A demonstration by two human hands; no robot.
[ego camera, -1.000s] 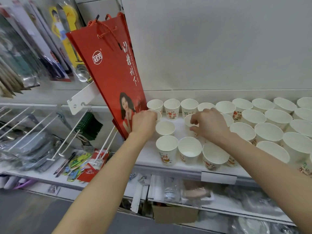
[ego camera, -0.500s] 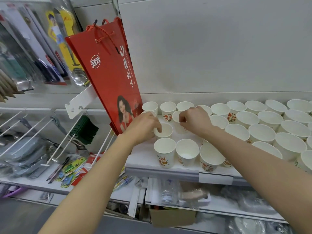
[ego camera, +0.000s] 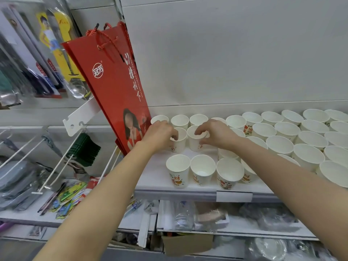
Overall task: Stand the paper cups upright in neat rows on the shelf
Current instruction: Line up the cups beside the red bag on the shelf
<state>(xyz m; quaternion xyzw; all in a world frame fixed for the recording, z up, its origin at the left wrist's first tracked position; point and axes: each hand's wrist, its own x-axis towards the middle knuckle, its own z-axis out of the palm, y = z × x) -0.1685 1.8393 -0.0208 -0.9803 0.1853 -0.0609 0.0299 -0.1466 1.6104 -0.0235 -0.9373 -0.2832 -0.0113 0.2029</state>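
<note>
Paper cups (ego camera: 203,171) stand upright in rows on the white shelf (ego camera: 156,178), two of them in the hands.

Left hand (ego camera: 160,135) curls its fingers round the rim of one cup (ego camera: 179,143); right hand (ego camera: 216,133) pinches the rim of the neighbouring cup (ego camera: 194,141), thumb on its near side. Both cups stand side by side between the hands, near the shelf's left end. A red gift bag (ego camera: 114,91) leans just left of the left hand. More cups fill the shelf to the right of the right hand.
</note>
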